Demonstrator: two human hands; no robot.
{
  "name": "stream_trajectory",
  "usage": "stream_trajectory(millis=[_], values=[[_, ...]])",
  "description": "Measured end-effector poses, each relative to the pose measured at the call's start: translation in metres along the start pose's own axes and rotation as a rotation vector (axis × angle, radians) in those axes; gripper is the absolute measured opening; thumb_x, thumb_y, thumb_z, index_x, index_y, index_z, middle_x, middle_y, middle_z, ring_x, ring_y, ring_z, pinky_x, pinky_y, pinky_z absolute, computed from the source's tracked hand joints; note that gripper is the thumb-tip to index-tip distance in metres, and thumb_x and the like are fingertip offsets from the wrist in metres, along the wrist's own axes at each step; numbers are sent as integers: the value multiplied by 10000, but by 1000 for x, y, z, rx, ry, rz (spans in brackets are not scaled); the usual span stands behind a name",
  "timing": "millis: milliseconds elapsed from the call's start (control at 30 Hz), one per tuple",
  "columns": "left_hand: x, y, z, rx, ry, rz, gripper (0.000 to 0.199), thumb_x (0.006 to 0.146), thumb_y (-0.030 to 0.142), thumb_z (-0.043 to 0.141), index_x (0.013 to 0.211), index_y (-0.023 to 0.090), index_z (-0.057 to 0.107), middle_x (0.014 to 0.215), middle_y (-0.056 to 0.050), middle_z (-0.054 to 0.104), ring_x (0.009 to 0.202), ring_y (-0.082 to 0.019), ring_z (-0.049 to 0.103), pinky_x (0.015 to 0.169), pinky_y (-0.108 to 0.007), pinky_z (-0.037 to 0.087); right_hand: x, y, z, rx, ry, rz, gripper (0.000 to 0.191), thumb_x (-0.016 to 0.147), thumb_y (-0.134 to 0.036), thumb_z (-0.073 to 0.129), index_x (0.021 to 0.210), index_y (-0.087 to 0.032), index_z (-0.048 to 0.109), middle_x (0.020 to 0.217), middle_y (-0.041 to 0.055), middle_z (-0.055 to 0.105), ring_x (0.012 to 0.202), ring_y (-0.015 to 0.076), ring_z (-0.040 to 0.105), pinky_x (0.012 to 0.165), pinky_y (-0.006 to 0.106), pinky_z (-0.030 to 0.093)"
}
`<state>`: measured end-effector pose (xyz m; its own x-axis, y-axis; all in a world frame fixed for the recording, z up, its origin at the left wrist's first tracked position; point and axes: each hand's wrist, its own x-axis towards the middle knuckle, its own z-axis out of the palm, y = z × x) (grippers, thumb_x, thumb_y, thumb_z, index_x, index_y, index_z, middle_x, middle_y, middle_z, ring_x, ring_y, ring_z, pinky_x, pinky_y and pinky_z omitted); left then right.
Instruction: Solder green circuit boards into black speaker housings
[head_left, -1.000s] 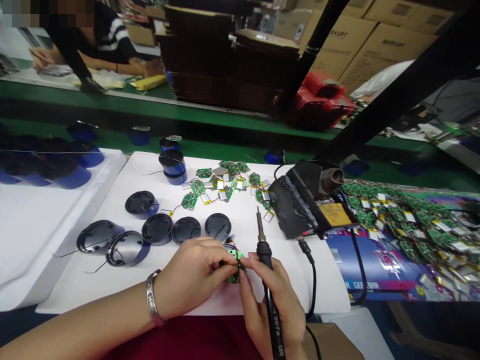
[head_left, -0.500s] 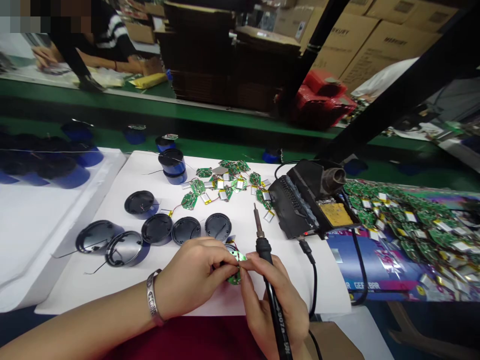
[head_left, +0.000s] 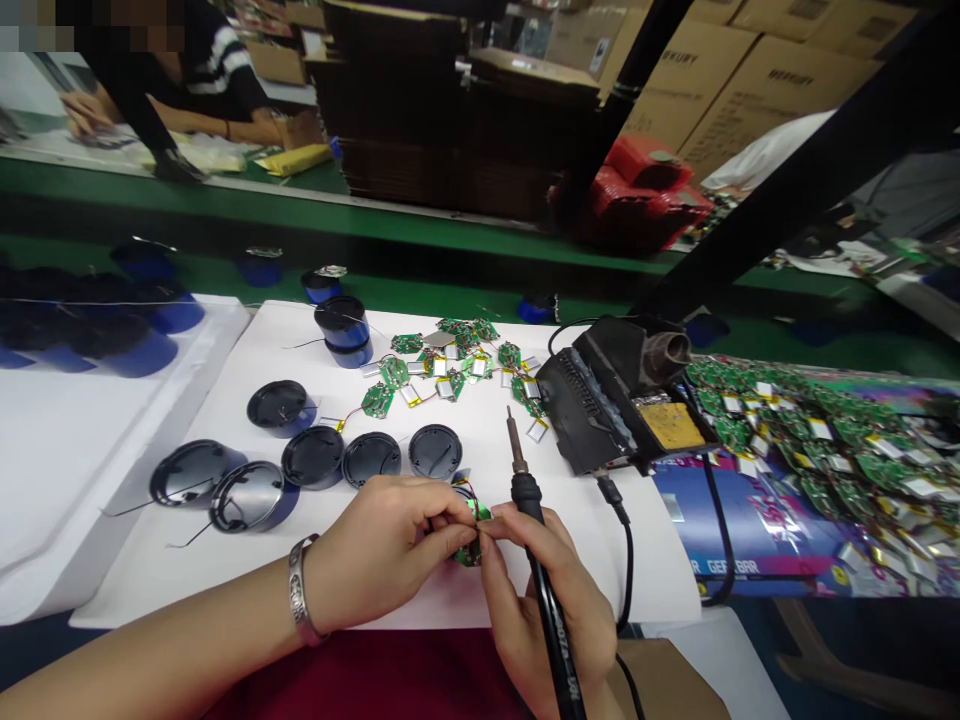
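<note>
Just above the white work surface, my left hand and my right hand meet fingertip to fingertip over a small green circuit board. My left thumb and forefinger pinch something too small to make out at the board, partly covering it. A soldering iron lies in my right hand, tip pointing up and away, while that thumb and forefinger pinch close to the left fingertips. Red and dark wires run from the board. Directly behind it is a round black-topped housing; another housing sits to its left.
A soldering station with a yellow sponge stands right of centre. Boards with battery cells lie behind my hands, and a larger heap is at right. Blue housings fill a white tray. Across the bench sits a person.
My fingertips shift very slightly at the board, which has tilted a little. The soldering iron stays in my right hand in nearly the same position.
</note>
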<state>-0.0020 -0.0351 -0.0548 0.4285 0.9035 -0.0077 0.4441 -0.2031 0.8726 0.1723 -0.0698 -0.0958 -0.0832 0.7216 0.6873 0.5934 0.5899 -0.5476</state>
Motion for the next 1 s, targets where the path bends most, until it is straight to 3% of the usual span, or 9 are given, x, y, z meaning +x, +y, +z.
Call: stream_trajectory(millis=[233, 467, 667, 800, 1000], values=[[-3, -1, -1, 48, 16, 59, 162, 915, 176, 576, 846, 198, 720, 741, 28, 705, 680, -108, 602, 656, -226, 451, 0, 0, -6, -16, 4, -26, 363, 833, -29, 661, 1174, -137, 601, 953, 54, 724, 873, 180, 713, 896, 361, 589], [-4, -9, -2, 44, 78, 172, 134, 898, 177, 613, 826, 200, 723, 819, -10, 723, 752, -129, 640, 680, -234, 479, -12, 1, -8, -10, -66, -133, 467, 789, 13, 649, 1249, -19, 572, 1107, 172, 695, 1055, 247, 676, 896, 389, 589], [-7, -13, -3, 108, 85, 214, 123, 896, 168, 607, 804, 205, 680, 744, 19, 709, 703, -124, 625, 697, -263, 459, -18, 5, -1, -17, -67, -92, 482, 790, 37, 657, 1253, -74, 579, 1105, 146, 707, 1035, 230, 691, 860, 349, 618], [-9, -11, -2, 157, 53, 244, 119, 876, 122, 602, 810, 206, 654, 875, 17, 710, 821, -139, 616, 802, -308, 427, -13, 6, 3, 15, -88, -91, 473, 815, 37, 634, 1265, -98, 571, 1082, 126, 714, 1018, 210, 694, 852, 336, 619], [-8, -7, 3, 229, 30, 150, 151, 850, 101, 593, 750, 199, 648, 913, 14, 693, 881, -158, 597, 856, -355, 371, -10, 5, -3, -3, -76, -18, 399, 853, -25, 619, 1234, -139, 590, 1075, 90, 723, 988, 198, 711, 853, 314, 620]])
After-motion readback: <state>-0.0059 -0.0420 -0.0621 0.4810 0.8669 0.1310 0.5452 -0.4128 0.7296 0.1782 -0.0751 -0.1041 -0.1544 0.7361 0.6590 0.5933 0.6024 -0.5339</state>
